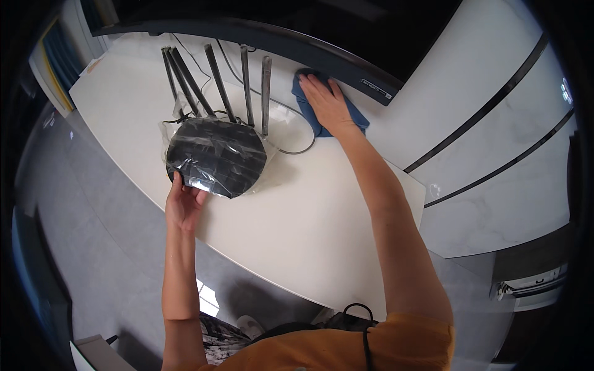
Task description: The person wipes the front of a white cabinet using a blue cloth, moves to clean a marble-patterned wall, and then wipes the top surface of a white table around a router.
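My left hand [184, 202] grips the near edge of a round black router [216, 154], thumb on top and the other fingers partly hidden beneath. Clear plastic film wraps the router's body, and several dark antennas [265, 96] rise from its far side. Farther off to the right, my right hand [325, 102] lies flat with fingers stretched over a blue cloth [356, 120]. The cloth is pressed against the white surface at the wall, just under the television's lower edge.
A large black television [284, 40] spans the back above the white cabinet top [297, 229]. Thin cables [306, 149] run behind and beside the router. Marble-patterned panels with dark strips [489, 123] stand at the right. Grey floor [111, 204] lies along the left.
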### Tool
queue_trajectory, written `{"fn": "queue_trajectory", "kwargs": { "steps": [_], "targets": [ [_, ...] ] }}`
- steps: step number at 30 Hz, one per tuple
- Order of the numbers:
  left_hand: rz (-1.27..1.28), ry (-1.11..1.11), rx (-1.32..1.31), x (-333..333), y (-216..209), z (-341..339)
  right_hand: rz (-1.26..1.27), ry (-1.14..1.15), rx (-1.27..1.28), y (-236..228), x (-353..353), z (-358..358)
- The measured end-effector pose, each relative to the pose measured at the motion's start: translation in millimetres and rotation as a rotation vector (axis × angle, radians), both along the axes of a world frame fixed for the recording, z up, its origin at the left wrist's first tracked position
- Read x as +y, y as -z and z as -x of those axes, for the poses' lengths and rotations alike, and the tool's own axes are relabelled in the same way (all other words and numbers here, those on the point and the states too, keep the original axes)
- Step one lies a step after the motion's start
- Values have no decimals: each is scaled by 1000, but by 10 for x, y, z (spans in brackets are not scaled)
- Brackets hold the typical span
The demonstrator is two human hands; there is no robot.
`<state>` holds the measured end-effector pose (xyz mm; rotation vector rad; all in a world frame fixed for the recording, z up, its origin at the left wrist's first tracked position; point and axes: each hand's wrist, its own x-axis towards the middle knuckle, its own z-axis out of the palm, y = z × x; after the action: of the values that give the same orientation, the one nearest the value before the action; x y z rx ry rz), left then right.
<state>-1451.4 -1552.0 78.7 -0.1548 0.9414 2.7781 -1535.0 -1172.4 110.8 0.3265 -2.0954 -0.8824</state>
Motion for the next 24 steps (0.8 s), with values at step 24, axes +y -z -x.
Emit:
{"fn": "queue_trajectory", "kwargs": {
  "steps": [24],
  "targets": [
    [-38, 13, -14, -9, 54, -5, 10, 132, -107, -384, -56, 20]
  ]
}}
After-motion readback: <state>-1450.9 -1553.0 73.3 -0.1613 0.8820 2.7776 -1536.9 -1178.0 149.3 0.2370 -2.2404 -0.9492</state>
